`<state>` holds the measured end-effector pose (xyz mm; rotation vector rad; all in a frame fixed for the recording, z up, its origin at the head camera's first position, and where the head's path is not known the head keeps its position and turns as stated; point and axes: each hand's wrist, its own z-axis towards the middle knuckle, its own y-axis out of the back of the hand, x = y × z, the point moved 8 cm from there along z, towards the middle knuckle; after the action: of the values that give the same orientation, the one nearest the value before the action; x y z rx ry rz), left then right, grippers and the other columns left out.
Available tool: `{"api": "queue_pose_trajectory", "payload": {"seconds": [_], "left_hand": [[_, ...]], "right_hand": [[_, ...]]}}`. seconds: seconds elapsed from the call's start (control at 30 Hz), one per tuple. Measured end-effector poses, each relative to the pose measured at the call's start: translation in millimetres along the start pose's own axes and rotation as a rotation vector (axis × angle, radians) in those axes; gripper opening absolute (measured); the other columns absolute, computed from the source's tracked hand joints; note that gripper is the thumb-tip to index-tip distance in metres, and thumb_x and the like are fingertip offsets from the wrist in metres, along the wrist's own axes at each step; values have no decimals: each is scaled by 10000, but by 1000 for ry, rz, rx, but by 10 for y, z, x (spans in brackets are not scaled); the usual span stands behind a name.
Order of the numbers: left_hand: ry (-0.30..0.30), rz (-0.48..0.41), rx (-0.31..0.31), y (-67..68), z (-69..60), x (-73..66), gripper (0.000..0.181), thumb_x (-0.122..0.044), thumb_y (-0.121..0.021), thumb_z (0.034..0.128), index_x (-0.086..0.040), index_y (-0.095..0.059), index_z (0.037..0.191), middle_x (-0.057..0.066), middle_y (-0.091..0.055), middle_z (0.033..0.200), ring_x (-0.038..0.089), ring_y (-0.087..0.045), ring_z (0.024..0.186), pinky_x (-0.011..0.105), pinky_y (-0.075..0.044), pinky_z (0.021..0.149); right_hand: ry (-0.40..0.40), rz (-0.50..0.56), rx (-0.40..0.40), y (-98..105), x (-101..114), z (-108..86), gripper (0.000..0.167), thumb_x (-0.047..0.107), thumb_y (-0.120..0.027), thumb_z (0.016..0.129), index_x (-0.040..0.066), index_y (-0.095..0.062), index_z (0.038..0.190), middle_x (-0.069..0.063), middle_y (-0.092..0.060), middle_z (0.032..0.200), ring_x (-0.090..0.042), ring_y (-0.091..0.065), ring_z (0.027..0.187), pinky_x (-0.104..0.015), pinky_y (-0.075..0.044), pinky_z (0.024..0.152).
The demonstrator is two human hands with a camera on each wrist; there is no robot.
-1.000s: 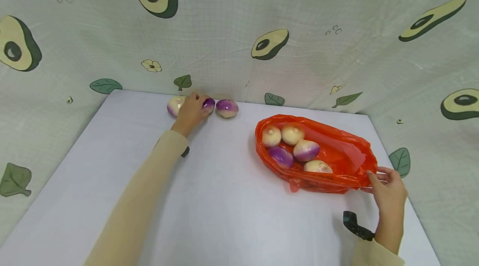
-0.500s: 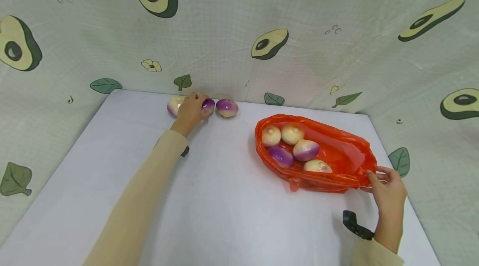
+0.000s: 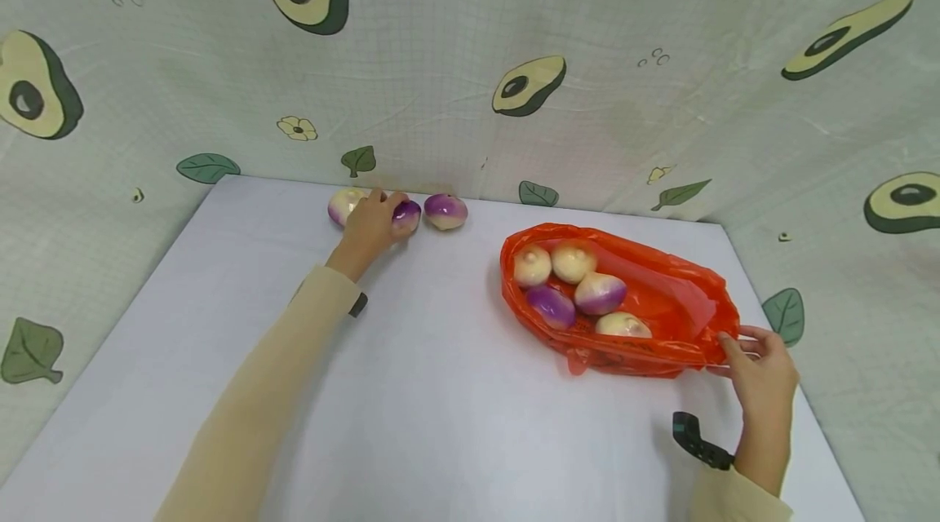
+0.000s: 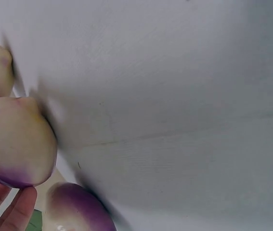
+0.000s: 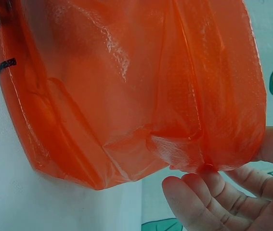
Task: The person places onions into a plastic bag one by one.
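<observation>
At the far edge of the white table, my left hand (image 3: 370, 228) holds a purple-and-white turnip (image 3: 406, 219). In the left wrist view its fingers (image 4: 21, 210) lie against the purple side of that turnip (image 4: 18, 142), with a thumb tip at the frame's left edge. One turnip (image 3: 343, 205) lies left of the hand, partly hidden by it, and another turnip (image 3: 445, 212) sits to the right. My right hand (image 3: 764, 371) pinches the rim of a red plastic bag (image 3: 646, 359), which lies open with several turnips (image 3: 600, 294) inside. The right wrist view shows fingertips (image 5: 184, 197) at the bag's edge.
The white table (image 3: 441, 408) ends at the back against a cloth (image 3: 441, 33) printed with avocados and leaves. Black bands circle both wrists. White table surface lies between the loose turnips and the bag.
My left hand has drawn back slightly toward me and to the left, with the held turnip shifted a little nearer. The right hand and the bag stay where they were.
</observation>
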<state>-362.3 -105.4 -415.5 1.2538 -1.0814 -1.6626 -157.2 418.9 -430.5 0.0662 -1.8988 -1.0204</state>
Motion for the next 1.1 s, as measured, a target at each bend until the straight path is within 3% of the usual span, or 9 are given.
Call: {"api": "queue_pose_trajectory", "payload": {"seconds": [0.47,0.83,1.1], "left_hand": [[-65,-25,-79,37,-209,-40,464,-326,-644,832,-110,-549,1231,239,-531,1056,377,-574,842,485,-495,819],[-65,-65,-50,33,-370,-81,489,-337,-677,806,-109,-555,1221,234,-529,1068,356,-565,905,492,-498,845],[-75,-71,-60,50,-508,-157,480,-302,-690,792,-96,-563,1207,232,-531,1014,346,-557,831,493,-504,787]], "right_hand": [[3,-14,0,6,18,-16,656,450,-458,921,66,-288,1424,-202,-447,1319,99,-464,627,-162,-520,548],[15,-16,-1,9,33,-14,656,441,-459,924,57,-285,1426,-215,-449,1320,118,-458,599,-154,-514,541],[10,-14,-1,6,26,-12,655,446,-457,922,65,-287,1427,-204,-447,1322,104,-460,623,-157,-517,546]]}}
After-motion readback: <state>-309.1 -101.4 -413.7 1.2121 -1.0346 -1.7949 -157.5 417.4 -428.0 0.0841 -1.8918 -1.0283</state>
